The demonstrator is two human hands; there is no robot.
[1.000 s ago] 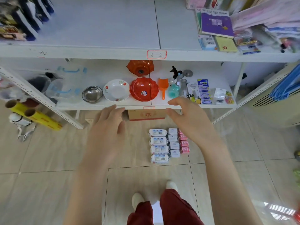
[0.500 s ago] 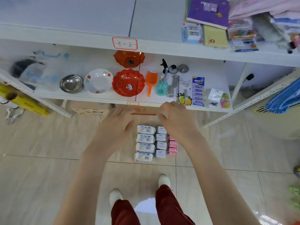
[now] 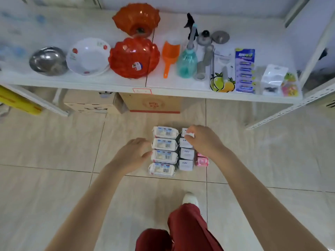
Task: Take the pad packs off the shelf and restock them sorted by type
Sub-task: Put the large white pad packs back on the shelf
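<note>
Pad packs (image 3: 164, 156) on floor tiles (image 3: 54, 142) before shelf (image 3: 90, 84), three touching columns: barcode packs (image 3: 164, 144), ABC packs (image 3: 186, 153), pink packs (image 3: 201, 161). Left hand (image 3: 133, 156) against barcode-pack ends, grip unclear; right hand (image 3: 204, 140) curled on farthest ABC pack (image 3: 183, 131). Risk: lifting drags neighbours, mixing types.

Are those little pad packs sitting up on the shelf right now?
No, the pad packs lie in neat rows on the tiled floor, in front of the shelf.

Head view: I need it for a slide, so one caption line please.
Sorting on the floor: left hand touches the large white packs, right hand pinches a small white pack.
</note>
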